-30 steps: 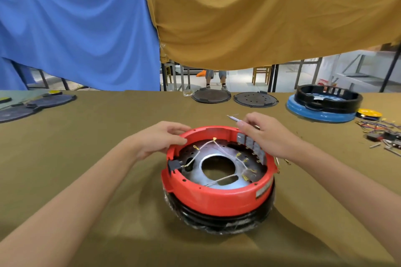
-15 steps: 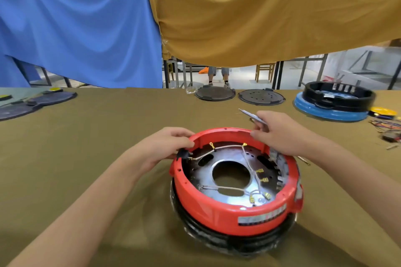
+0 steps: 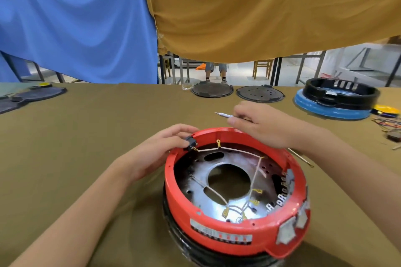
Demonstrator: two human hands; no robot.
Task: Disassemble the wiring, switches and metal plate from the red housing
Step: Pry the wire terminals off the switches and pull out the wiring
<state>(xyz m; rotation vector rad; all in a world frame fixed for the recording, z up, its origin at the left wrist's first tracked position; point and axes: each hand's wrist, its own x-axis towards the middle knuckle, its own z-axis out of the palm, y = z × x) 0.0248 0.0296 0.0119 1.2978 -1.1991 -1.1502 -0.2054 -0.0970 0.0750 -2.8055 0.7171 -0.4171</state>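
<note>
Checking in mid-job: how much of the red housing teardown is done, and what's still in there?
Early stage. Done: the red housing sits open side up, its inside exposed. In hand: the left hand pinches the black switch at the rim, wires attached; the right hand holds a screwdriver. Left: white wiring still crosses the metal plate, which remains seated, with grey switches on the right wall.

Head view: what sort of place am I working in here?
Probably a workshop bench set up for appliance teardown. A cloth-covered table carries the opened red housing, another blue-and-black housing, two removed round plates, and a pile of loose wires.
</note>
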